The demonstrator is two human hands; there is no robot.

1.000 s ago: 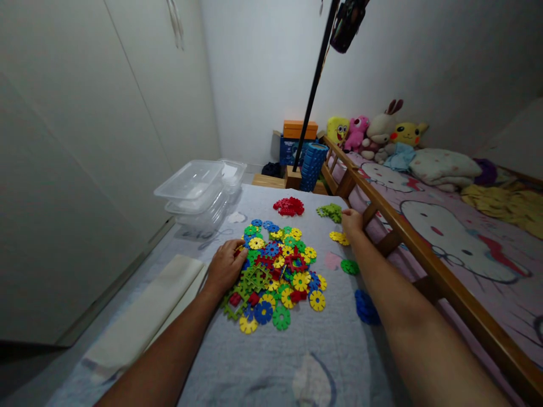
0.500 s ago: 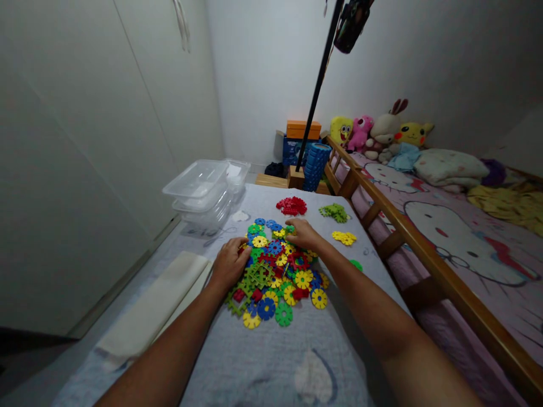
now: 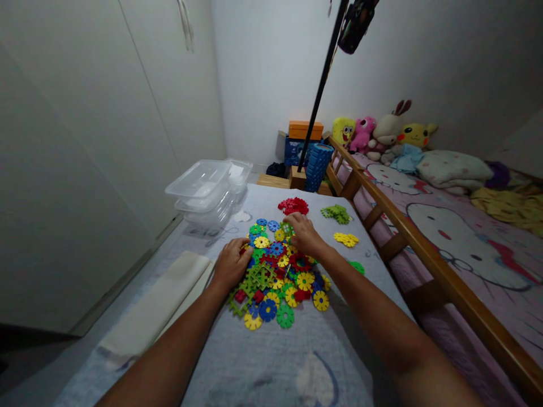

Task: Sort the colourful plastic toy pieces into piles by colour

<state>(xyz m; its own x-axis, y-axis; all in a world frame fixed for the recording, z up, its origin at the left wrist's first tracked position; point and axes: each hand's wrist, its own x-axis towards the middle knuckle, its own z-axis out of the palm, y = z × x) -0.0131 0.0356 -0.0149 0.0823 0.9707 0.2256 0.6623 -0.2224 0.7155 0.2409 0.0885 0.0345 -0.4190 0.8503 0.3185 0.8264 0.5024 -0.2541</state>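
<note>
A heap of plastic building pieces, made up of notched discs and square pieces in blue, yellow, green and red, lies on the cloth-covered table. At its left edge rests my left hand, thumb and fingers apart, with a bit of red piece showing between them. My right hand is over the far right side of the heap, its fingers closed on a light green square piece. Beyond it lie sorted groups: red pieces, light green pieces, yellow discs and green discs.
Stacked clear plastic containers stand at the table's far left. A folded cream cloth lies along the left side. A wooden bed rail runs close on the right. Behind the table are a black pole and a blue foam roller.
My right hand has shifted slightly, and a light green square piece now shows raised at its fingers. My left hand stays in place at the heap's edge. The view has shifted slightly.
</note>
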